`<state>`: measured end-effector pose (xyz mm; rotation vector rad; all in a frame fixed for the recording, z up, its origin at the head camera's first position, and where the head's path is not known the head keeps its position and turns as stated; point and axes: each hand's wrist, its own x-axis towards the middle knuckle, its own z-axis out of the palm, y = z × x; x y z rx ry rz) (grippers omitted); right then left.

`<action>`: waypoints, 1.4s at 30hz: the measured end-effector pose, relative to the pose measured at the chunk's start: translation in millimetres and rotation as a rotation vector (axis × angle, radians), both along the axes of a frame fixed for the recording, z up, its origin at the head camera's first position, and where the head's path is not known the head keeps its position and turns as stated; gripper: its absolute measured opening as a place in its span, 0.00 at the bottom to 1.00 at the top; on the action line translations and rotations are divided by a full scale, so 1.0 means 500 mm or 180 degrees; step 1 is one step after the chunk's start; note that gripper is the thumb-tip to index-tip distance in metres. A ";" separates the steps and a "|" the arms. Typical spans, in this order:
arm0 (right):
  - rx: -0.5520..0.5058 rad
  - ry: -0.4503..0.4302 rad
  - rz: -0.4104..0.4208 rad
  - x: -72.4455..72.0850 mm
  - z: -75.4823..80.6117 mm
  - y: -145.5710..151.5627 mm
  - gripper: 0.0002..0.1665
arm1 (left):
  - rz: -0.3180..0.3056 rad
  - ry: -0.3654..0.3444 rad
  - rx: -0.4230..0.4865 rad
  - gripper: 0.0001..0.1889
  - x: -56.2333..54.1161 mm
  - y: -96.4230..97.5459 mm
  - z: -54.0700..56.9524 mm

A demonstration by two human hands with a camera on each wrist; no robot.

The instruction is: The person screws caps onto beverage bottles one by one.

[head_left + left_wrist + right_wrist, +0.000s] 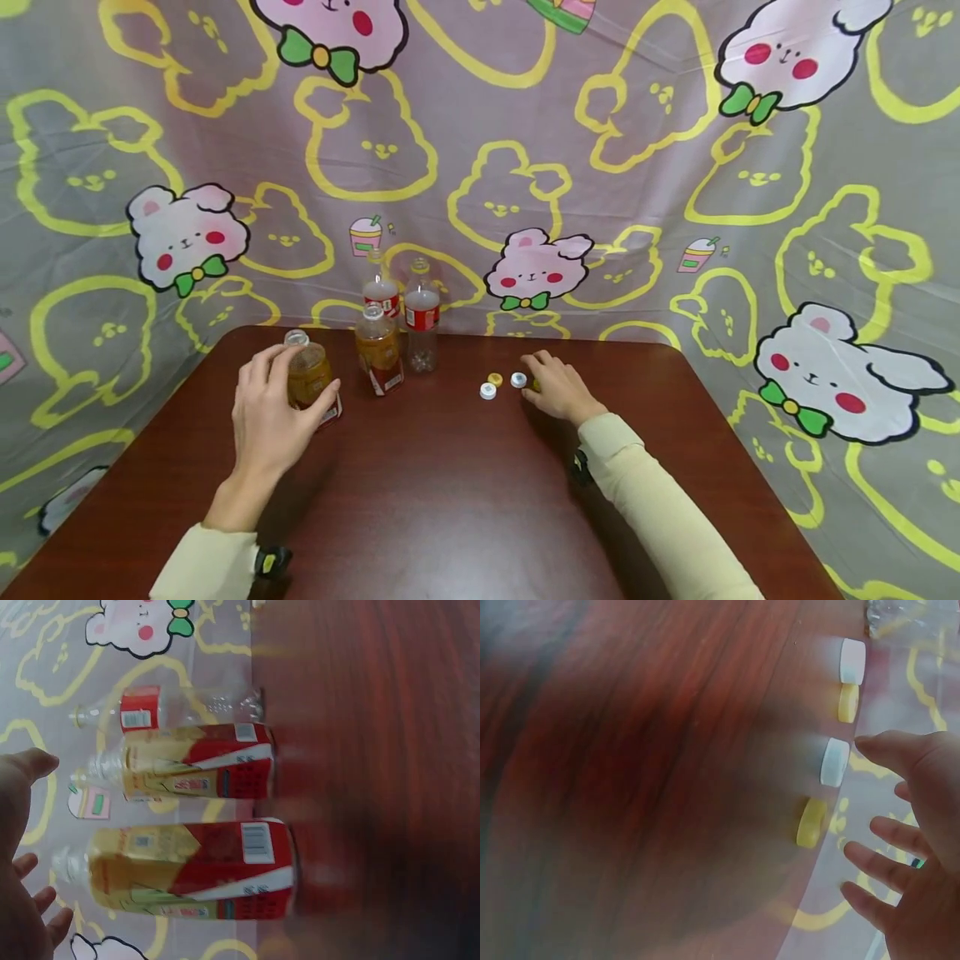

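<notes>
The left hand [266,408] partly hides the nearer gold-and-red-labelled bottle [191,870]; the right hand [558,387] mostly hides one yellow cap [811,823] from the head view. Count: four bottles, four caps. Both hands are spread, gripping nothing. Beyond the left hand stand a second gold-and-red-labelled bottle [380,354], blocking one base, and two clear red-labelled bottles [422,319]. Beside the right thumb lies a white cap [835,762]; farther left, another white cap [488,391] and yellow cap [495,379].

"What colours are the caps [488,391] showing, just below centre?"
"Two are showing white, two yellow."
"The bottles [381,354], left of centre?"
"Two are wearing gold-and-red labels [191,866], two red-and-white. The table [450,483] is showing reddish brown."
</notes>
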<state>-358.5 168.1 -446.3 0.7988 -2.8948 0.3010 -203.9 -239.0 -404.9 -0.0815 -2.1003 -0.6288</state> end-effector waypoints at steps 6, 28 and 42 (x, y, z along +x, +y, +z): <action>0.0060 0.0036 0.0062 -0.016 0.002 -0.019 0.35 | 0.0185 -0.0321 0.0387 0.45 -0.003 -0.019 -0.007; 0.0005 0.0006 0.0112 -0.036 -0.023 -0.045 0.07 | 0.0023 -0.1719 0.1370 0.59 -0.046 -0.036 -0.026; 0.0020 0.0154 0.0517 -0.038 -0.033 -0.040 0.08 | -0.0069 -0.1712 0.1316 0.55 -0.057 -0.039 -0.037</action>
